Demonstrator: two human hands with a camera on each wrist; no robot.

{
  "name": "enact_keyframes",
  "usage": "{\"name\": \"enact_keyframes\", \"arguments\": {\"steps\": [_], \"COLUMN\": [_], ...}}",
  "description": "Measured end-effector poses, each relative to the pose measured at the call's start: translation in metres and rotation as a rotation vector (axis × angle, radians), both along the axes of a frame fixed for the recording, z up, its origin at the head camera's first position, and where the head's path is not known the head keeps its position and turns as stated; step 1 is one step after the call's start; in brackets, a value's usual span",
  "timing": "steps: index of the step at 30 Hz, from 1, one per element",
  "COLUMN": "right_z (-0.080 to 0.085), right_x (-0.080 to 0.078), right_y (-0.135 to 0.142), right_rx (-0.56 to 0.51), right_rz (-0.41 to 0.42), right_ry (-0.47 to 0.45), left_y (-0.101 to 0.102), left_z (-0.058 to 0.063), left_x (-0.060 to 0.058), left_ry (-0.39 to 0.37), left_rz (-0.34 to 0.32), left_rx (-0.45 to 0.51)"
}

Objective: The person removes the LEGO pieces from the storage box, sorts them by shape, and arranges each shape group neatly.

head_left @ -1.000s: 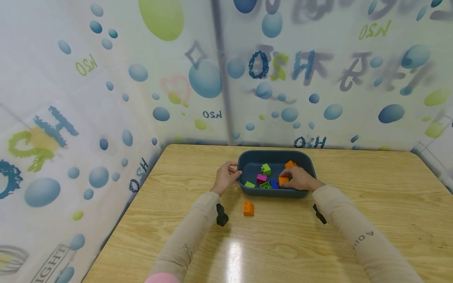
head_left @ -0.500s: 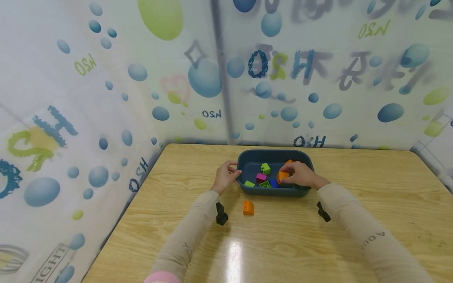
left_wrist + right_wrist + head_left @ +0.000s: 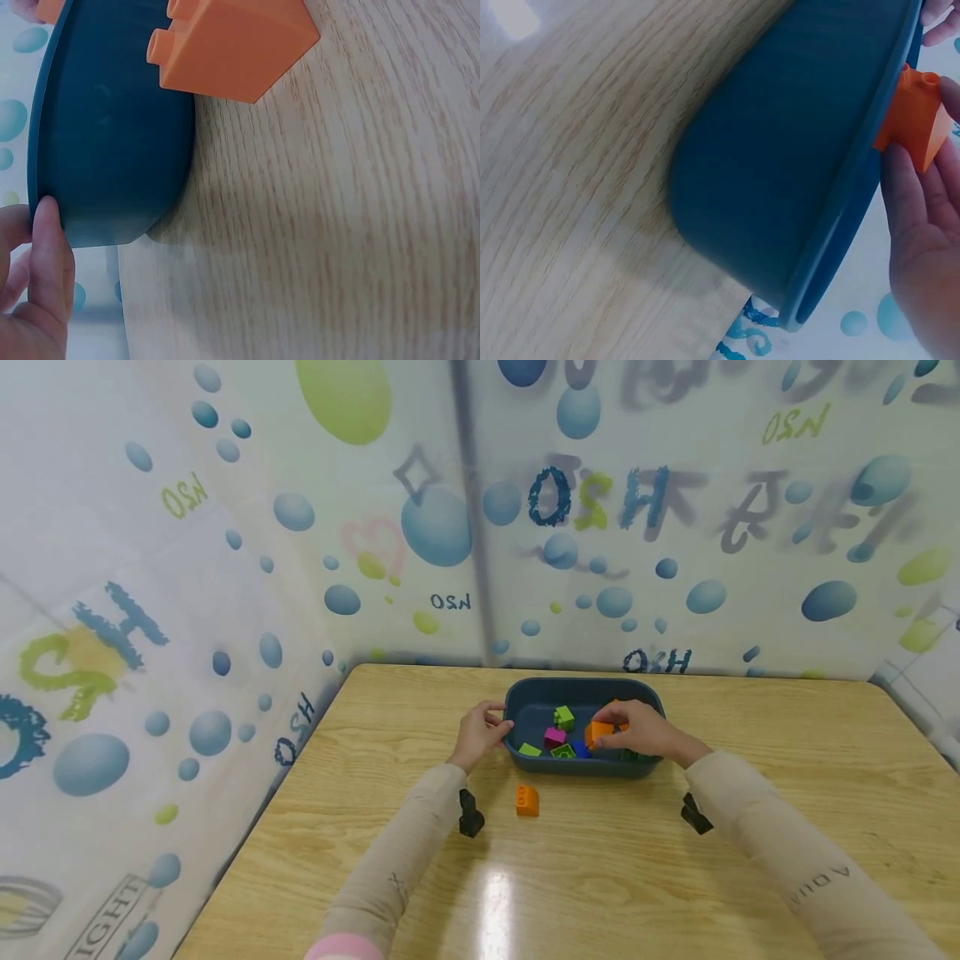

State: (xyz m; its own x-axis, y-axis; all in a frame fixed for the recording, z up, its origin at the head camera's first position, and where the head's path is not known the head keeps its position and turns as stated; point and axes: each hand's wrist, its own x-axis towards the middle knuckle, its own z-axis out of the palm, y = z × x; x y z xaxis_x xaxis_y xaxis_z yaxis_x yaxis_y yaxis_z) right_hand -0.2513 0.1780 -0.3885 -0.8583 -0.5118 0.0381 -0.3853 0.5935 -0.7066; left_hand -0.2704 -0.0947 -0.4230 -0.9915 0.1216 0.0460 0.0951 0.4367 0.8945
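Observation:
A dark blue plastic basin (image 3: 581, 767) stands on the wooden table. My left hand (image 3: 480, 733) pinches its left rim; in the left wrist view the thumb (image 3: 48, 247) lies on the outer wall. My right hand (image 3: 647, 729) holds an orange building block (image 3: 597, 733) between thumb and fingers, over the basin's right half. In the right wrist view the same orange block (image 3: 913, 116) shows studs and a slanted side, level with the rim. Inside the basin lie a lime green block (image 3: 563, 718), a magenta block (image 3: 555, 737), a blue block (image 3: 581, 749) and several others, partly hidden by my right hand.
Another orange block (image 3: 527, 801) with a sloped side lies on the table (image 3: 585, 877) in front of the basin. Black wrist mounts (image 3: 471, 814) hang below both sleeves. A patterned curtain (image 3: 570, 568) rises behind the table's back edge.
My right hand has lifted the orange block slightly inside the basin, and the right forearm has shifted to the right. My left hand stays on the rim.

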Motion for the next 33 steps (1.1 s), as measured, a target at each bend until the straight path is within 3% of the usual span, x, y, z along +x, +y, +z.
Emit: {"name": "enact_keyframes", "arguments": {"steps": [10,20,33], "right_z": [0.005,0.009,0.0], "right_x": [0.015,0.03,0.046], "right_y": [-0.008,-0.024,-0.035], "right_rx": [-0.061,-0.124,-0.157], "right_rz": [0.034,0.127,0.197], "right_ry": [-0.048,-0.113,-0.179], "left_y": [0.001,0.002,0.001], "left_z": [0.0,0.001,0.001], "left_x": [0.0,0.0,0.0], "left_ry": [-0.004,-0.002,-0.001], "left_rz": [0.005,0.01,0.006], "left_rx": [0.0,0.01,0.018]}}
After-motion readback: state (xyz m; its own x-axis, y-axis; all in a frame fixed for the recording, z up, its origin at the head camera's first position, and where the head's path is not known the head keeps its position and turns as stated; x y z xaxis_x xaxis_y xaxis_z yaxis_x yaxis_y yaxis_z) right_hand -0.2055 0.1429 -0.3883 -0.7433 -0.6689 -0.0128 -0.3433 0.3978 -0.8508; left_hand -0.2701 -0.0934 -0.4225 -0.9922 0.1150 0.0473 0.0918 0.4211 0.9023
